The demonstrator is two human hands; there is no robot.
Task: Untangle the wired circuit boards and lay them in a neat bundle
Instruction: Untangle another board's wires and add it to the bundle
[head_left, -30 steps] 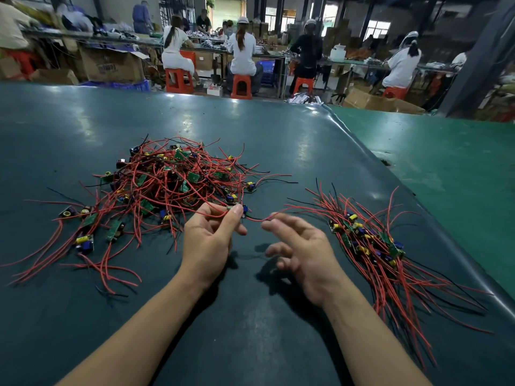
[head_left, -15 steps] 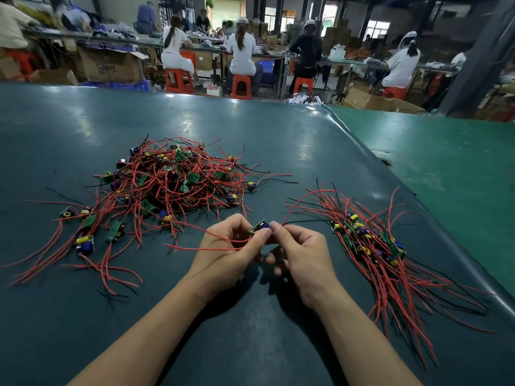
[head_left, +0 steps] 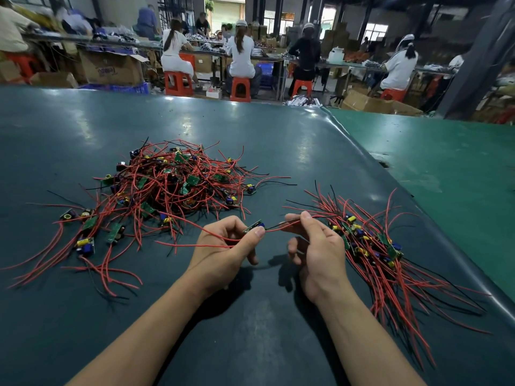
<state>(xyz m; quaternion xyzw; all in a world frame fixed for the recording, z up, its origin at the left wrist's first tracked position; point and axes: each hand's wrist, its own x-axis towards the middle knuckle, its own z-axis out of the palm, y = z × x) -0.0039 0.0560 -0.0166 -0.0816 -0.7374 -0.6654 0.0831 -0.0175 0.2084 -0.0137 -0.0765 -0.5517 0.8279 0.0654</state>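
Now the hands are apart, where half a second ago they met fingertip to fingertip over one board. Left hand point(head_left: 223, 246) pinches a small circuit board point(head_left: 254, 226) between thumb and fingers, other fingers curled, board lifted off the bench point(head_left: 250, 330). Right hand point(head_left: 315, 246) has slid out toward 3 o'clock along that board's leads point(head_left: 274, 227), one red and one black, and pinches them between thumb and forefinger; remaining fingers loosely curled. The leads run nearly straight between the two hands, so this looks like a straightening pull.

Two more red wires trail from the left hand toward 9 o'clock, over the bench. I judge they belong to the same board, but can't confirm.

Tangled pile point(head_left: 172, 185) sits at 11 o'clock from the hands, near but not touching them, plenty of boards left in it. Neat bundle point(head_left: 376, 246) lies at 3 o'clock, just beside the right hand, wires fanned roughly parallel toward 5 o'clock. Neither has shifted.

What it means: this board is free of the pile and is being combed out. Next move, by my read, is laying it onto the bundle with the wires lined up. Risk is the trailing left-side wires snagging the pile's stray ends on the way over. Task is well short of done.
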